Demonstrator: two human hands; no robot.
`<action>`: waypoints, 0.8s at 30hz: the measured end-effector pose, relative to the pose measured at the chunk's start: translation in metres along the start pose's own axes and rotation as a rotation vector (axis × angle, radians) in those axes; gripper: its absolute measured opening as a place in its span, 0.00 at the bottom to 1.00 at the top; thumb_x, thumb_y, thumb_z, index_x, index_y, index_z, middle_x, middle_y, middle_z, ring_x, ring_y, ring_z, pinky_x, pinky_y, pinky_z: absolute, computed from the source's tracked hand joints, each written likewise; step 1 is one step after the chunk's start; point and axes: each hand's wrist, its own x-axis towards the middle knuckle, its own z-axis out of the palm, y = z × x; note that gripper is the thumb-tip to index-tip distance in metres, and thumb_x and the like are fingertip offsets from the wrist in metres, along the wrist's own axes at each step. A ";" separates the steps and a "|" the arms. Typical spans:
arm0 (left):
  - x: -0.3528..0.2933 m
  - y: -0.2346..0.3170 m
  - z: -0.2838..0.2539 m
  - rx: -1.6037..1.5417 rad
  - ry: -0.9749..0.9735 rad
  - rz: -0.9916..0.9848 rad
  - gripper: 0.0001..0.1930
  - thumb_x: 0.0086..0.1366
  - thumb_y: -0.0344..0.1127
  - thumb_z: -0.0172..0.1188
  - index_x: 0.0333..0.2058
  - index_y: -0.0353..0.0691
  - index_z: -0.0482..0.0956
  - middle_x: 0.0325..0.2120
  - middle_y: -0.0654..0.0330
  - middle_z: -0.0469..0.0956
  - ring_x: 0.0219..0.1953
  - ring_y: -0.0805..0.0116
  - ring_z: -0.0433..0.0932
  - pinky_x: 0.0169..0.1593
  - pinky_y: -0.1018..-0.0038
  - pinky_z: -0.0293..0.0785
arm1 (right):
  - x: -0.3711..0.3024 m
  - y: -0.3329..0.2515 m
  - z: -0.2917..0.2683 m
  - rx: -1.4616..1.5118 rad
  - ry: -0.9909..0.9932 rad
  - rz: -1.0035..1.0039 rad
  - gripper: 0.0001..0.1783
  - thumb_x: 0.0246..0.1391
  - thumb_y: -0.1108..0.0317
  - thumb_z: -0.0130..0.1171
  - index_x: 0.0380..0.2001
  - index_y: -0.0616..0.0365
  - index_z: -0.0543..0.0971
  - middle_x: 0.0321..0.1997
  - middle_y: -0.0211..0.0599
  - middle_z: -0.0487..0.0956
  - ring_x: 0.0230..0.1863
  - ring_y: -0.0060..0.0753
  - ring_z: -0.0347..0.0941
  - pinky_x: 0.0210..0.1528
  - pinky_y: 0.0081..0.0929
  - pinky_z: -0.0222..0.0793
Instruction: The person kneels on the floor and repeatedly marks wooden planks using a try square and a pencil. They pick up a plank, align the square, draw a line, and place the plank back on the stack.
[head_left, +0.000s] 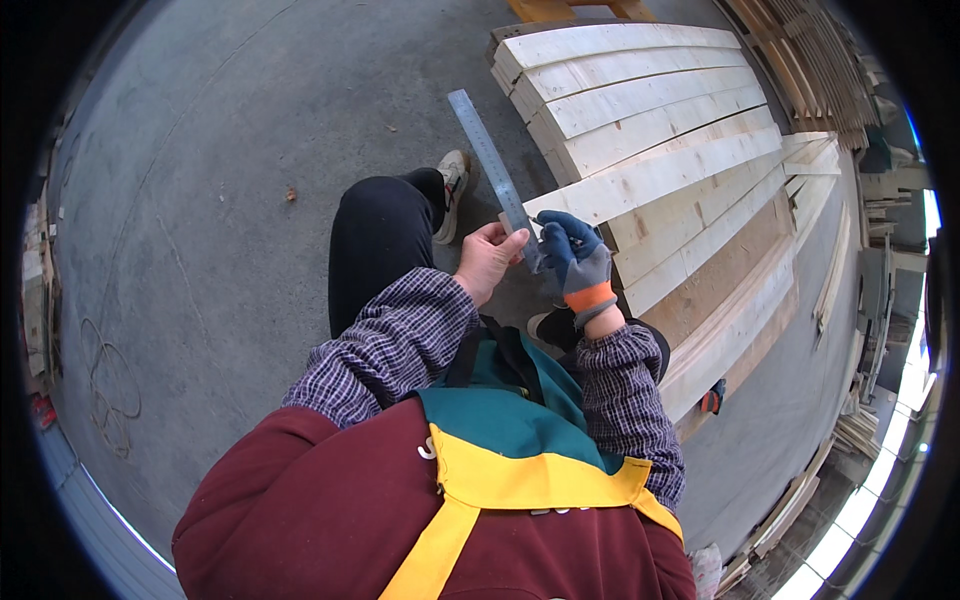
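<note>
- While the left hand (487,260) pinches the ruler (488,160) near its lower end, thumb on the metal face, the long upper part slants away above the floor (250,200).
- Over on the other side, the gloved right hand (575,255) curls its fingers right by the ruler's low end and the near end of the board (660,178); whether it grips anything, I can't tell from here.
- And there's the board, lying across the stack (650,108), its near end seeming to jut out past its neighbours, right up by both hands.
- Here's the danger: with the hold so low, a bump to the ruler's far tip could swing the whole length round in that pinch, and any edge lined up by eye would slip off true.
- Watch that glove, too! Thick fingertips could nudge the ruler or blunt the feel for a fine edge.
- The jutting end looks risky as well: a knock or a lean there could shift the board on the stack.
- Bare fingers so close to rough wood might catch a splinter, should the left hand slide along the end.
</note>
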 end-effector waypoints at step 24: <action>0.003 -0.003 0.000 -0.011 -0.012 0.000 0.12 0.62 0.40 0.66 0.40 0.41 0.79 0.33 0.68 0.80 0.34 0.79 0.76 0.41 0.77 0.72 | -0.032 -0.008 -0.023 -0.104 -0.021 0.068 0.10 0.58 0.68 0.57 0.41 0.60 0.81 0.35 0.42 0.81 0.34 0.32 0.78 0.37 0.26 0.74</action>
